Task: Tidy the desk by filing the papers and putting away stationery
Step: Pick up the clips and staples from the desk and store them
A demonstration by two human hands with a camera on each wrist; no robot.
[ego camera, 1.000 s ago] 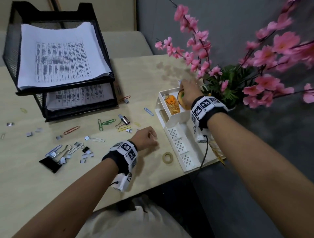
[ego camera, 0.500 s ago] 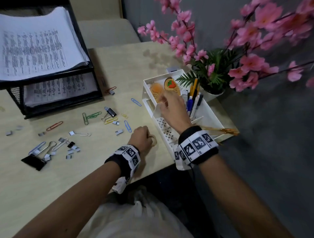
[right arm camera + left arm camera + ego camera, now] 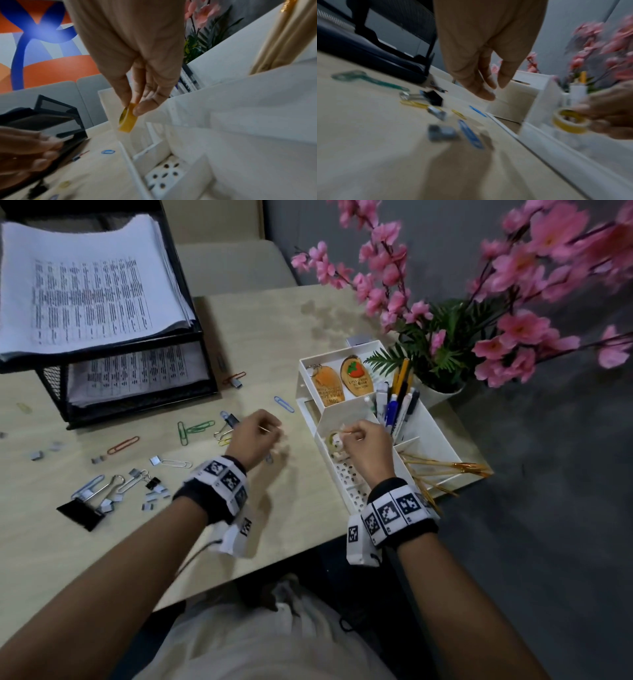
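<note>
My right hand (image 3: 347,436) pinches a small yellow tape roll (image 3: 333,438) between thumb and fingers. It holds the roll just above a front compartment of the white desk organizer (image 3: 347,410). The right wrist view shows the tape roll (image 3: 128,120) hanging edge-down from that hand (image 3: 132,108) over the organizer (image 3: 240,108). My left hand (image 3: 270,433) hovers over the desk left of the organizer, its fingers (image 3: 486,93) hanging loosely and holding nothing. Loose paper clips (image 3: 198,426) and a black binder clip (image 3: 80,513) lie scattered on the desk. Printed papers (image 3: 85,299) fill the black mesh tray (image 3: 137,402).
The organizer also holds pens (image 3: 394,405) and two orange key tags (image 3: 327,386). A potted plant with pink blossoms (image 3: 445,337) stands right behind it and overhangs it. Small staple strips (image 3: 154,494) lie by the binder clip. The desk edge runs just below my wrists.
The tape roll lay on the desk by my left hand. Now my right hand holds it over the organizer, and my left hand has lifted and moved left.
</note>
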